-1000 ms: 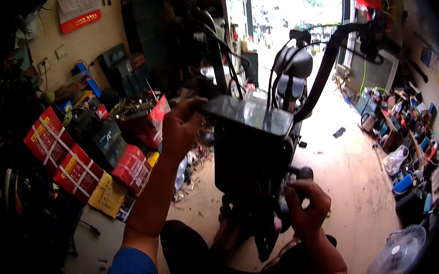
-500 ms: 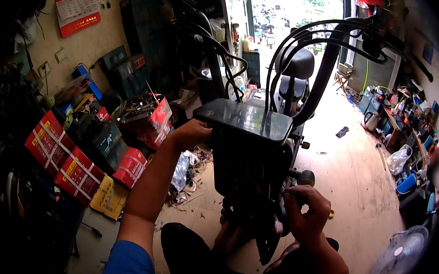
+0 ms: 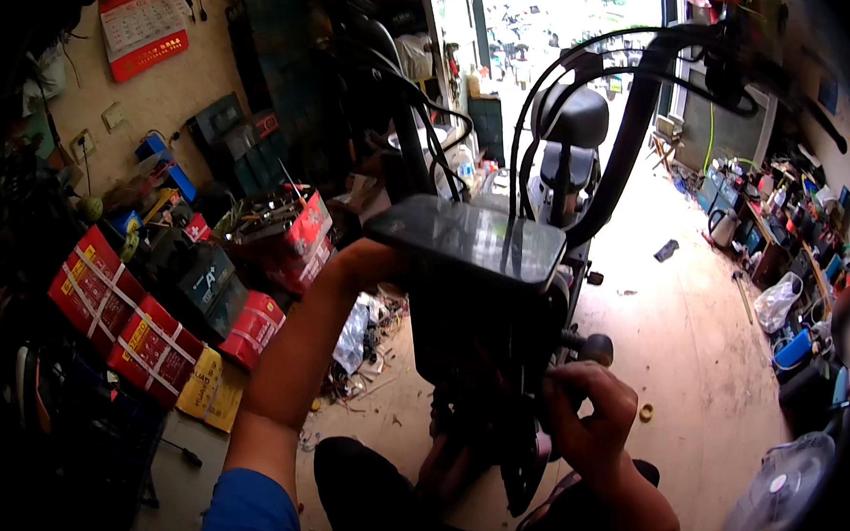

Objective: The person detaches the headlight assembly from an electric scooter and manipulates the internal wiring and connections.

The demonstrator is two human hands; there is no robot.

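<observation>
Before me stands an electric bike with a black handlebar (image 3: 637, 125), looping black cables and a black seat (image 3: 573, 116). A flat, glossy dark panel (image 3: 476, 236) tops its shadowed black front housing (image 3: 462, 331). My left hand (image 3: 379, 262) reaches to the housing's left side, just under the panel; its fingers are hidden there. At the housing's lower right, my right hand (image 3: 598, 405) is closed, thumb and forefinger drawn together in a pinch. Whatever it holds, if anything, is too dark and small to make out. A round black knob-like part (image 3: 597, 350) sits just above that hand.
Strapped red boxes (image 3: 155, 350), a yellow box (image 3: 210, 390) and a red box full of tools (image 3: 298, 236) stand at left. Along the right wall lie tools, a white plastic bag (image 3: 775, 307) and a fan (image 3: 778, 485). A small yellow ring (image 3: 646, 412) lies on the floor.
The view has shifted slightly. My left hand sits a little deeper behind the panel's edge, its fingers less visible. The right hand keeps its pinch in nearly the same place.
</observation>
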